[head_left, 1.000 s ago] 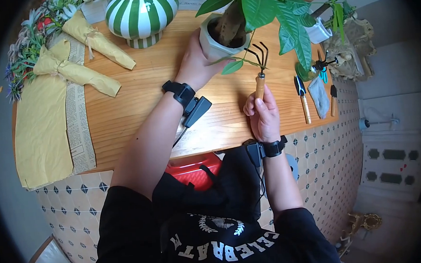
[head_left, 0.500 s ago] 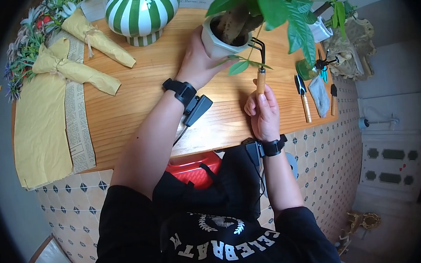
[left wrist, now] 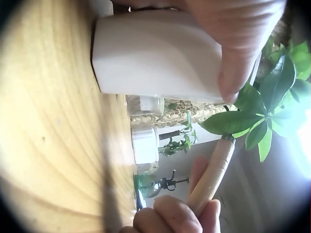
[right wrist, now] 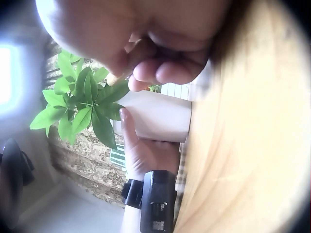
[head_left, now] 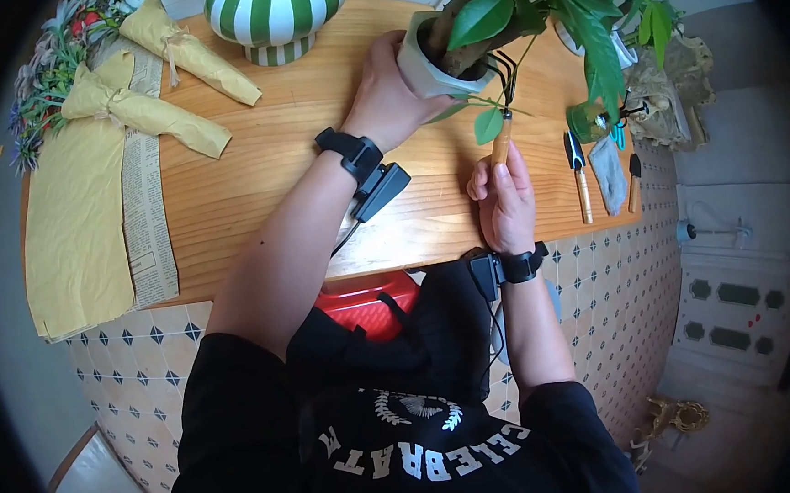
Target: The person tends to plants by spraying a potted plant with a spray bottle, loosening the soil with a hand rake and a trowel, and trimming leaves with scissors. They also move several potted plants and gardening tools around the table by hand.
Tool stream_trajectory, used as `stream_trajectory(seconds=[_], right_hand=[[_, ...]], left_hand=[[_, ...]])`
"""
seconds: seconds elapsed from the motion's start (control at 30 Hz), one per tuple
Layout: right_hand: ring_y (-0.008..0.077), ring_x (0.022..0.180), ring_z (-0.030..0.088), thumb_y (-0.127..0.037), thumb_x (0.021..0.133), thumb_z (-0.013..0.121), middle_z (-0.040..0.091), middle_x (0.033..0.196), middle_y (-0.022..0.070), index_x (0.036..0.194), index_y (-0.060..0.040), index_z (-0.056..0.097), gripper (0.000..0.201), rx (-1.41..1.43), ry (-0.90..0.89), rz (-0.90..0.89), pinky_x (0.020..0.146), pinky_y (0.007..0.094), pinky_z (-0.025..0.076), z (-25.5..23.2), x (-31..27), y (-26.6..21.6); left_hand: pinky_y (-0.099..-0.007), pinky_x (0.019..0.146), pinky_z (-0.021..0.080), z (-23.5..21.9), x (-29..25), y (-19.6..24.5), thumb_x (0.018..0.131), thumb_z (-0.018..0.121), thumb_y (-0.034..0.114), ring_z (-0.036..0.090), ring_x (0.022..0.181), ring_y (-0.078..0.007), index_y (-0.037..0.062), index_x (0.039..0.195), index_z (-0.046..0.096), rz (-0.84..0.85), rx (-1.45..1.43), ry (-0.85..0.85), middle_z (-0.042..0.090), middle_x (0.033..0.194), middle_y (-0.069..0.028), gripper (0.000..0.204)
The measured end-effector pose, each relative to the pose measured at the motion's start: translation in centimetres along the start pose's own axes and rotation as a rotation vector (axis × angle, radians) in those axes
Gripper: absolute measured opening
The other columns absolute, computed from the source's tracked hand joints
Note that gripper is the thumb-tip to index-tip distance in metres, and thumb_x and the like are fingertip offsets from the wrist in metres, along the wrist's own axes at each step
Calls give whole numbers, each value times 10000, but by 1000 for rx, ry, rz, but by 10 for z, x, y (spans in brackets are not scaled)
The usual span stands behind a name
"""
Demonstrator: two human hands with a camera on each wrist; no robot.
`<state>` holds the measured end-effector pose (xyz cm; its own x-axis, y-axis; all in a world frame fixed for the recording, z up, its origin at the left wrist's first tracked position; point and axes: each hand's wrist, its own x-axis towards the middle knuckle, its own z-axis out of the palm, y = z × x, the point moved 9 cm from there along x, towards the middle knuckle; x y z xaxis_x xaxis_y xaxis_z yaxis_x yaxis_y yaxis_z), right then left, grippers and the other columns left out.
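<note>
In the head view my left hand grips the near left side of a white faceted flowerpot. The left wrist view shows the thumb lying along the pot wall. A thick-stemmed green plant grows from dark soil in it. My right hand holds a small hand rake by its wooden handle, its black tines pointing up. Those tines overlap the pot's right rim in the head view, beside a low leafy stem.
On the right lie a hand trowel, a grey glove and another wooden-handled tool, near a green glass sprayer. A green-striped vase stands at the back. Paper-wrapped bundles are on the left.
The rake has risen with my right hand, its tines turning and coming from below the pot's rim up to its right edge. My left hand keeps its hold on the pot.
</note>
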<state>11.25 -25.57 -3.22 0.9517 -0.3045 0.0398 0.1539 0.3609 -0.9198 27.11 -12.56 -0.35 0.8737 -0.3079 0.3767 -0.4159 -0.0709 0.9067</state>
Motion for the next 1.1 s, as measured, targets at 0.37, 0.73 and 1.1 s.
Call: stream_trajectory(seconds=[0.37, 0.73, 1.1], right_hand=[[85, 607, 384, -151, 967, 446, 446, 699, 6, 1364, -76, 394, 407, 36, -63, 91, 582, 236, 346, 1, 3, 2], [82, 574, 364, -185, 971, 442, 432, 662, 1, 1252, -32, 463, 320, 108, -33, 86, 553, 224, 323, -1, 7, 0], [85, 593, 373, -185, 971, 452, 445, 686, 9, 1212, -48, 482, 278, 169, -38, 49, 566, 230, 335, -5, 7, -1]], left_hand=[[-367, 943, 444, -4, 1, 8, 598, 855, 288, 521, 1150, -300, -39, 1298, 274, 51, -61, 1, 491, 1243, -228, 966], [-329, 958, 428, 10, 3, -6, 708, 788, 204, 529, 1117, -203, -3, 1276, 342, 86, -412, -136, 535, 1201, -121, 751], [-334, 908, 470, -3, -6, 3, 642, 838, 315, 554, 1083, -238, -63, 1253, 332, 9, -90, -12, 544, 1166, -161, 878]])
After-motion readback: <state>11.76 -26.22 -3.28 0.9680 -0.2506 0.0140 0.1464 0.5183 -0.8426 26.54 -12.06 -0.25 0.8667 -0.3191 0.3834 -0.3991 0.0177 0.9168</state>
